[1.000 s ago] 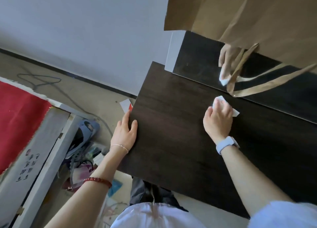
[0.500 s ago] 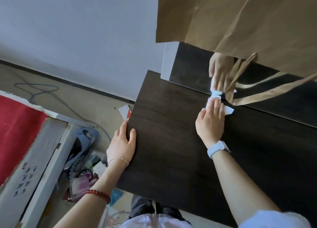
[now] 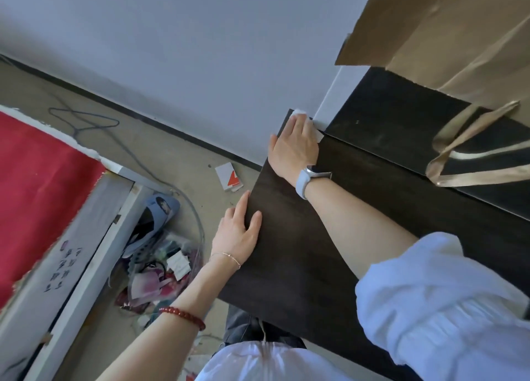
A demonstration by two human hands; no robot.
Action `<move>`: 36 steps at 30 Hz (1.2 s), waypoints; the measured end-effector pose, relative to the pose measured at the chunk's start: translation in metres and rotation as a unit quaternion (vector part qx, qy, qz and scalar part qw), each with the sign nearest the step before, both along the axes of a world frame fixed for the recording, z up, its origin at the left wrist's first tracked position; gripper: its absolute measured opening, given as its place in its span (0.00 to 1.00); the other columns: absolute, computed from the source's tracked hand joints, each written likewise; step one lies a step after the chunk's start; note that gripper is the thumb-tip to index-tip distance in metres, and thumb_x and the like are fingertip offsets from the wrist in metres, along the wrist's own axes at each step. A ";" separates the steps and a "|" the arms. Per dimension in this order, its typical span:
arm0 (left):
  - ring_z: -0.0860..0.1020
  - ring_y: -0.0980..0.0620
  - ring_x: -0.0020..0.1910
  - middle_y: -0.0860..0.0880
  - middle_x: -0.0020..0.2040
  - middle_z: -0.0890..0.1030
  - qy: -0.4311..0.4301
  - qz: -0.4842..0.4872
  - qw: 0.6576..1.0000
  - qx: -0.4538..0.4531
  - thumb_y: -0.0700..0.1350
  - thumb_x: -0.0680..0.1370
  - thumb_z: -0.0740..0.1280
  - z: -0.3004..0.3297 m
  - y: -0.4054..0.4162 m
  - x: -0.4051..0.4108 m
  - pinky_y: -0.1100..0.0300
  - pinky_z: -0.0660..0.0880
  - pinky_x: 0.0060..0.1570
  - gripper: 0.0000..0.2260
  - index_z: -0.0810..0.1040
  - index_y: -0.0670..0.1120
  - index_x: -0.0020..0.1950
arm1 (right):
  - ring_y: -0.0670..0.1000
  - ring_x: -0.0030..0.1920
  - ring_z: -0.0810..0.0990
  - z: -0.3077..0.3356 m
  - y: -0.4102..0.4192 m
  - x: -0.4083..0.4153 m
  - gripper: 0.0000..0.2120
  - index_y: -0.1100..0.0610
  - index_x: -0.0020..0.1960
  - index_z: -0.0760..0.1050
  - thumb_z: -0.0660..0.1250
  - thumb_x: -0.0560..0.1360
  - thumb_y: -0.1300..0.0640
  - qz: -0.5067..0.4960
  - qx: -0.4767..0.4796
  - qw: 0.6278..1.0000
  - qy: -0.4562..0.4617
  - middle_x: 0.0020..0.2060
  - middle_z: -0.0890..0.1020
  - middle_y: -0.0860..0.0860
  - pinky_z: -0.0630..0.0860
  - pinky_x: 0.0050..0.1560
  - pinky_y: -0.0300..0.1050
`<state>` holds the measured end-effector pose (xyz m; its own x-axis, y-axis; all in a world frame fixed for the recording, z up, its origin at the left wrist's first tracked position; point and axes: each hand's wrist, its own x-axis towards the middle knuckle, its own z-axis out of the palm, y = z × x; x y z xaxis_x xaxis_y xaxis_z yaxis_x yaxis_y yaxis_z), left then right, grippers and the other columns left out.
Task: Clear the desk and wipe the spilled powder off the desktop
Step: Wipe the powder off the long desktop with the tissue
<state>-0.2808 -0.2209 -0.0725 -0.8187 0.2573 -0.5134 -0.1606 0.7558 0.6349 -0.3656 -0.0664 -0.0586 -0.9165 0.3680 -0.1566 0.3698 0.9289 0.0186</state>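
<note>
Dark wood-grain laminate forms the worktop (image 3: pixel 329 260), which meets a pale grey wall (image 3: pixel 200 50) at its far end. At that far left corner the right hand (image 3: pixel 295 145) lies palm down on a white tissue (image 3: pixel 317 133), its fingers (image 3: pixel 298 122) straight and close together, pressing the tissue flat against the surface; white edges of the tissue show past the fingertips and at the right side of the hand. No powder can be made out on the dark top from this view. A pale blue smartwatch (image 3: pixel 308 179) sits on the right wrist, and a white sleeve (image 3: pixel 436 303) is bunched above the elbow. The left hand (image 3: pixel 238 234) rests on the worktop's left edge, fingers straight and slightly spread, thumb lying on the top surface, holding nothing; a thin chain bracelet (image 3: pixel 226 255) circles its wrist and a red bead bracelet (image 3: pixel 183 316) sits further up the forearm. Behind the right hand a glossy black panel (image 3: pixel 401 128) stands along the back of the worktop, and a brown paper bag (image 3: pixel 447 39) with ribbon handles (image 3: pixel 473 154) hangs in front of it at upper right. On the floor (image 3: pixel 160 151) to the left lie a small white box with a red mark (image 3: pixel 229 176), a grey cable (image 3: pixel 86 122), a blue slipper (image 3: pixel 155 217) and a heap of clutter in clear plastic (image 3: pixel 160 268), beside a red cloth (image 3: pixel 40 185).
</note>
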 end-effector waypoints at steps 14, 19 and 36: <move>0.75 0.49 0.56 0.44 0.57 0.77 -0.036 0.176 0.972 0.149 0.46 0.81 0.55 0.004 -0.099 0.011 0.48 0.70 0.62 0.11 0.73 0.50 0.59 | 0.59 0.71 0.59 -0.010 -0.089 0.157 0.24 0.60 0.70 0.64 0.54 0.75 0.57 0.298 -0.207 0.930 0.059 0.70 0.67 0.54 0.50 0.73 0.51; 0.76 0.49 0.55 0.45 0.55 0.77 -0.039 0.138 0.980 0.141 0.46 0.81 0.56 0.010 -0.094 0.020 0.51 0.71 0.60 0.12 0.73 0.46 0.62 | 0.57 0.72 0.59 -0.020 -0.128 0.209 0.22 0.57 0.70 0.64 0.54 0.76 0.57 0.310 -0.202 0.927 0.066 0.70 0.67 0.52 0.53 0.72 0.51; 0.46 0.42 0.75 0.44 0.76 0.52 0.224 -0.321 0.906 -0.164 0.53 0.78 0.55 0.011 0.048 0.217 0.37 0.42 0.68 0.24 0.56 0.53 0.74 | 0.56 0.73 0.54 -0.020 0.024 0.452 0.24 0.59 0.72 0.60 0.49 0.76 0.60 -0.101 -0.127 0.982 0.097 0.71 0.64 0.56 0.49 0.73 0.49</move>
<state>-0.0641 -0.1726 -0.0619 -0.6996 0.6482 -0.3008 0.5968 0.7615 0.2528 0.0863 -0.0426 -0.0788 -0.8508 0.5168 -0.0956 0.5202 0.8020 -0.2936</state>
